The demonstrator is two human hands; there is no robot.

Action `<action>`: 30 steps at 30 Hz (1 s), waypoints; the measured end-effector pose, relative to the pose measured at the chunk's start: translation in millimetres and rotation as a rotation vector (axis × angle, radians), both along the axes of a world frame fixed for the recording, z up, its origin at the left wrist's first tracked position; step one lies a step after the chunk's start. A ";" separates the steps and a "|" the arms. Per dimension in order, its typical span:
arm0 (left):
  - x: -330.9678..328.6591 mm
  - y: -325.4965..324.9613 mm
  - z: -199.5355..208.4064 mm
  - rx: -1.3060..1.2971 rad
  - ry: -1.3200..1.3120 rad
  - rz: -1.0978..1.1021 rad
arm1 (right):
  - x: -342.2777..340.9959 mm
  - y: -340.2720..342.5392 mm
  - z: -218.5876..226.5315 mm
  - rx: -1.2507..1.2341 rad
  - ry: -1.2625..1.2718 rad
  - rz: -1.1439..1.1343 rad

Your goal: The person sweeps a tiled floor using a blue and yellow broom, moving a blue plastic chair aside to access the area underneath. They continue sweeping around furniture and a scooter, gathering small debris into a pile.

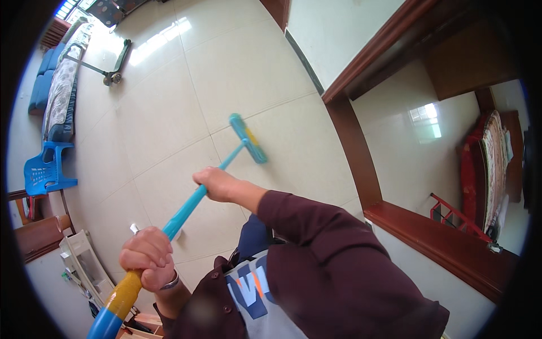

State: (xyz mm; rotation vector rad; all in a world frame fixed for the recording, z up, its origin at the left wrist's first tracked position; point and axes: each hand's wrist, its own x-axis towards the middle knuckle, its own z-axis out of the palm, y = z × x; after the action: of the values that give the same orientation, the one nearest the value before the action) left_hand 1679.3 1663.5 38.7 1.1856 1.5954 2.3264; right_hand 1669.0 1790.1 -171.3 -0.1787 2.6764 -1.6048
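A long-handled broom [183,213] slants across the view from the lower left to the middle. Its shaft is teal, with yellow and blue sections at the near end. The slightly blurred teal and yellow head [247,139] is down at the pale floor tiles. My left hand [148,257] is wrapped around the upper handle, just above the yellow section, with a band at the wrist. Farther down the shaft, my right hand [217,183] grips it too, the arm reaching across in a dark maroon sleeve.
A kick scooter [113,73] stands on the tiles at far left. Along the left are a blue plastic chair [49,169] and a sofa [59,96]. A dark wooden door frame [357,150] borders the right, with a bed [480,175] in the room beyond.
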 end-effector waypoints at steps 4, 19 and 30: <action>-23.7 24.8 -42.3 -0.149 -0.141 -0.111 | 12.2 58.6 -5.9 0.157 0.028 -0.071; -192.8 8.2 -105.5 -0.347 -0.445 0.223 | -162.2 28.4 -98.2 0.070 -0.034 -0.112; -272.0 20.0 -49.1 -0.037 -0.206 0.091 | -257.5 50.5 7.9 0.114 0.011 0.086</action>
State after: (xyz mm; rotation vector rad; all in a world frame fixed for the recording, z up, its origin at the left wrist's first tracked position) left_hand 1407.2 1683.6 -10.4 0.8511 1.6423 2.3718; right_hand 1411.5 1840.6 -163.4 -0.2959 2.7180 -1.4280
